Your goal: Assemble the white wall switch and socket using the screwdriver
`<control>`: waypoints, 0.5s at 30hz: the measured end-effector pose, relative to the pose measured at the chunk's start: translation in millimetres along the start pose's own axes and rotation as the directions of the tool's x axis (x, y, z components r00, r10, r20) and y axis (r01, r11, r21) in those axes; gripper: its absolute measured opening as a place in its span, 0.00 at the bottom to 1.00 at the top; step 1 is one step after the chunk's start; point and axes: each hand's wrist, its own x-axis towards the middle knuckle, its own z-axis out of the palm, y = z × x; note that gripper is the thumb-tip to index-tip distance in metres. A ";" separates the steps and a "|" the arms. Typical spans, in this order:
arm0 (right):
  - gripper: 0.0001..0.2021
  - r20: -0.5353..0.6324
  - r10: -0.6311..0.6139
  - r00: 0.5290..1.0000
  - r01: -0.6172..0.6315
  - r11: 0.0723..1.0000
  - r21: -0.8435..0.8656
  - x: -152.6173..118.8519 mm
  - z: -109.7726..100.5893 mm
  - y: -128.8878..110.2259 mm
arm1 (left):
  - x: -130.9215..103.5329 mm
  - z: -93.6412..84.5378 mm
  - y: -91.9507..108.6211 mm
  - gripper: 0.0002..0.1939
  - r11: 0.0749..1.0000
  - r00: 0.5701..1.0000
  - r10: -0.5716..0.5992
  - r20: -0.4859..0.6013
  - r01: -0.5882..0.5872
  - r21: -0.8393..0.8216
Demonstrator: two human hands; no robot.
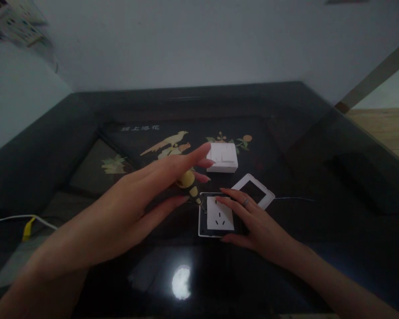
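My left hand holds a screwdriver with a yellow and black handle between thumb and fingers. The screwdriver slants down to the right, its tip at the left edge of a wall socket. That socket lies face up on the dark table, with a white slotted plate inside a black frame and a white rim. My right hand, a ring on one finger, grips the socket from the right: fingertips lie on its upper part, the thumb at its lower edge. A white cover frame lies partly behind the right hand.
Behind the socket stands a small white box. The glossy black table bears bird and flower pictures. A white cable with a yellow tag runs along the left side. A pale wall rises behind the table.
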 end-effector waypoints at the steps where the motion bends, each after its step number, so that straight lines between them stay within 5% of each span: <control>1: 0.35 -0.002 0.001 1.000 -0.001 1.000 0.002 -0.1 0.0 0.1 | 0.6 3.4 -1.7 0.34 1.000 0.999 0.005 -0.043 -0.005 -0.009; 5: 0.35 -0.009 -0.014 1.000 0.014 1.000 0.000 -0.9 0.2 0.5 | 6.1 24.0 -6.2 0.22 0.999 0.942 0.039 -0.334 -0.045 -0.009; 7: 0.35 -0.016 -0.018 1.000 0.018 1.000 -0.006 -1.1 0.2 0.7 | 7.9 28.9 -5.0 0.20 0.997 0.920 0.076 -0.383 -0.076 0.014; 13: 0.34 -0.027 -0.023 0.999 0.022 1.000 -0.020 -1.2 -0.1 0.3 | 6.0 19.7 4.6 0.23 0.988 0.979 -0.041 -0.200 0.010 -0.151; 15: 0.33 -0.023 -0.027 0.999 0.027 0.999 -0.025 -1.2 -0.2 -0.1 | 6.0 19.4 4.0 0.23 0.995 0.976 -0.024 -0.217 0.002 -0.100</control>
